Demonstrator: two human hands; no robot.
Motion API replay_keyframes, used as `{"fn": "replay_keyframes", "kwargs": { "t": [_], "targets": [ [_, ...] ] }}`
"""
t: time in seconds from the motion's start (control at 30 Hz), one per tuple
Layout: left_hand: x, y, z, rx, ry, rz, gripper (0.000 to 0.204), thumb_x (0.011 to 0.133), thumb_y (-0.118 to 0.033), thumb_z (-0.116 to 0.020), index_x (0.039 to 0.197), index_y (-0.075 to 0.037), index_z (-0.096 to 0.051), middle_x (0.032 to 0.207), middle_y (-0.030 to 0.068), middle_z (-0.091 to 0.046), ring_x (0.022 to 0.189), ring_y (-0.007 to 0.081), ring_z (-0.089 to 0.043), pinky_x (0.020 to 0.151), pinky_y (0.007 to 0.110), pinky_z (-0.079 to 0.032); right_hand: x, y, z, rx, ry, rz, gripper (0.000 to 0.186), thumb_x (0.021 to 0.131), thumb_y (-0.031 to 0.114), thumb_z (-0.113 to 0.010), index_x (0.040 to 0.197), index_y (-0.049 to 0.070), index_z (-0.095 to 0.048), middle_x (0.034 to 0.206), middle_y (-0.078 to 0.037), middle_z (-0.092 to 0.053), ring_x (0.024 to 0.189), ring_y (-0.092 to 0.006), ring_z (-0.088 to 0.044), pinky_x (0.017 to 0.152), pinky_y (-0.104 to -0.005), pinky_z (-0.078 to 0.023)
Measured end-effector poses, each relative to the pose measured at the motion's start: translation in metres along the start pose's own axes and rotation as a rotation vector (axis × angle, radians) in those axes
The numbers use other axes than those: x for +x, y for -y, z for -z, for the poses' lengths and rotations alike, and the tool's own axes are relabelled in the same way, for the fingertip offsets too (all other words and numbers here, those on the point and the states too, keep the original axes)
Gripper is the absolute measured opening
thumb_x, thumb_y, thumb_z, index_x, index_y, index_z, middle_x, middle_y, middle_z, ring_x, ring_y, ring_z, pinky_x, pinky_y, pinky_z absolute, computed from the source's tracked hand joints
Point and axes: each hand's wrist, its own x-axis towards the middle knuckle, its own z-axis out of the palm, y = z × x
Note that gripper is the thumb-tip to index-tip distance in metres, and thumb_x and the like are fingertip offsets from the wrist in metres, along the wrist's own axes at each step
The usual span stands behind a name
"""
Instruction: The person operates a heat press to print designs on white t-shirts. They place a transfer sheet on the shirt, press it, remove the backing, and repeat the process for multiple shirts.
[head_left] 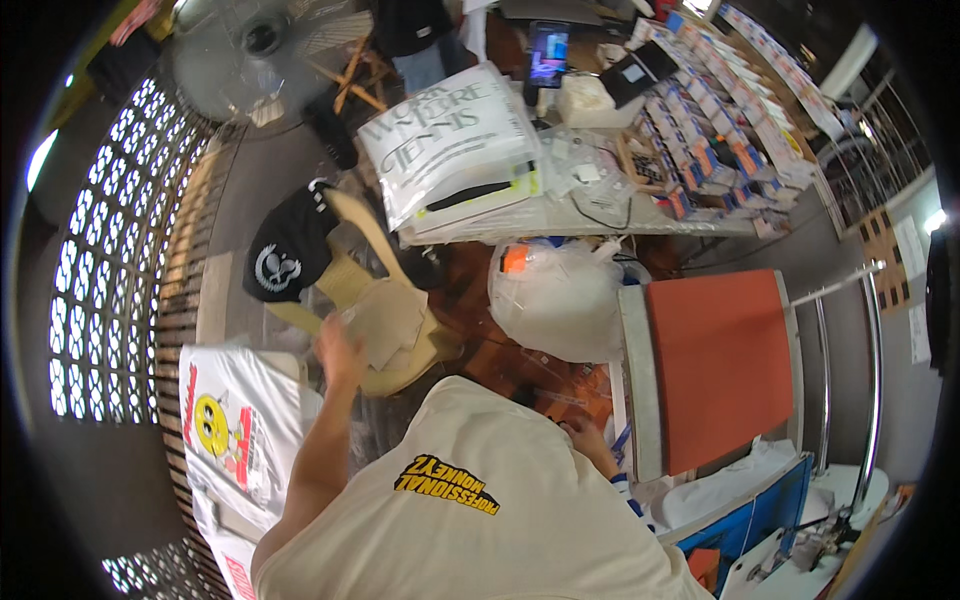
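Observation:
My left hand (340,352) reaches forward over a pale yellow plastic chair (378,382). Its fingers, a little blurred, close on the edge of a thin beige sheet (388,318) above the seat. Black cloth (292,245) with a white crossed-racket emblem drapes over the chair's back. Low beside my cream shirt (450,430) is my right hand (582,432), partly covered by the shirt. Something small and dark shows at its fingers, too unclear to name, and I cannot make out how they are bent.
A white printed T-shirt (240,425) lies at left. Ahead, a table (580,215) bears a plastic-wrapped white garment (450,140) and a lit phone (548,55). A stuffed white plastic bag (555,300) sits below. An orange-red padded board (720,365) and metal rail (872,380) stand right.

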Motion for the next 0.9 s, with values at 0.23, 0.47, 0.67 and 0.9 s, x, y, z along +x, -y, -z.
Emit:
{"fn": "replay_keyframes", "kwargs": {
  "t": [0.23,0.47,0.67,0.9],
  "targets": [
    [0.224,-0.239,0.000,-0.222,-0.180,-0.715,0.038,0.091,-0.009,-0.057,0.129,-0.008,-0.056,0.139,0.0161,-0.051,0.136,0.0389,-0.041,0.115,0.054,-0.031,0.066,0.151,0.055,-0.046,0.015,0.357,0.039,0.094,0.027,-0.067,0.119,-0.002,-0.062,0.109,-0.019,-0.070,0.099,-0.0298,-0.068,0.085,-0.0365,-0.053],
    [0.292,-0.254,0.006,-0.027,-0.015,-0.724,0.035,0.095,-0.015,-0.054,0.130,-0.012,-0.061,0.134,0.0156,-0.059,0.125,0.0346,-0.054,0.106,0.044,-0.044,0.148,0.308,0.079,-0.151,-0.009,0.668,0.031,0.096,0.026,-0.064,0.110,-0.002,-0.065,0.099,-0.015,-0.072,0.086,-0.0251,-0.068,0.076,-0.0366,-0.054],
    [0.337,-0.271,0.068,-0.258,-0.142,-0.676,0.024,0.097,-0.015,-0.053,0.116,-0.010,-0.067,0.101,0.0221,-0.069,0.091,0.0434,-0.066,0.080,0.050,-0.053,0.244,0.429,0.044,0.998,0.278,0.265,0.025,0.095,0.024,-0.063,0.095,-0.001,-0.066,0.090,-0.012,-0.069,0.080,-0.0240,-0.069,0.070,-0.0357,-0.056],
    [0.361,-0.272,0.109,-0.308,-0.306,-0.829,0.022,0.096,-0.010,-0.055,0.114,-0.009,-0.067,0.099,0.0225,-0.069,0.089,0.0436,-0.066,0.076,0.050,-0.053,0.296,0.485,0.019,0.795,-0.078,-0.012,0.031,0.091,0.026,-0.067,0.091,-0.005,-0.064,0.081,-0.014,-0.068,0.061,-0.0273,-0.068,0.053,-0.0364,-0.057]
  ]
}}
